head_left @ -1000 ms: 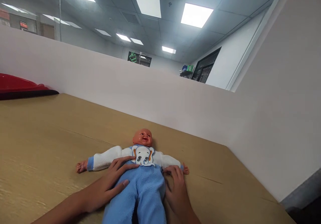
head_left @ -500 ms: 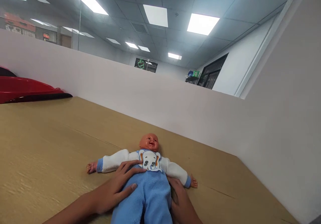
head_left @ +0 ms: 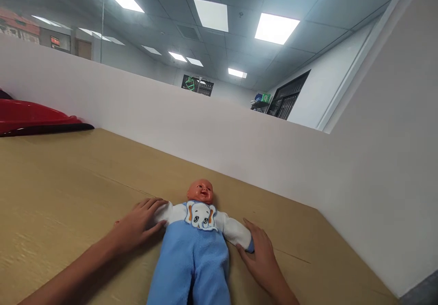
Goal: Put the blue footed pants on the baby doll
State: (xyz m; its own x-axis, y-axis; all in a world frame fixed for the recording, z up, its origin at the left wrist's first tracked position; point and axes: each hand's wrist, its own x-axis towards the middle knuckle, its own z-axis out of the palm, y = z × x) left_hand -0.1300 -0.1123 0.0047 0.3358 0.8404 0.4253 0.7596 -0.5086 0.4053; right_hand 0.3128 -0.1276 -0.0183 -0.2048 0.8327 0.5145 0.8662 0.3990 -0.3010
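Observation:
A baby doll [head_left: 200, 225] lies on its back on the wooden surface, with its arms spread and its head at the far end. It wears blue trousers and a white top with an elephant face on the chest. My left hand [head_left: 142, 220] is around the doll's arm on the left, fingers over one side and thumb on the other, covering most of the forearm. On the opposite side my right hand [head_left: 262, 252] holds the other arm near its blue cuff, hiding the doll's hand. The doll's feet are out of frame.
The tan wooden tabletop [head_left: 68, 182] runs up to a low white wall [head_left: 205, 127] behind the doll. Another white wall [head_left: 383, 173] closes the right side. At the far left sits a red plastic object with a black edge [head_left: 34, 116].
My left hand has moved from the doll's belly outward onto its left-side arm. My right hand has moved from the doll's side out to the other forearm. The view has shifted slightly.

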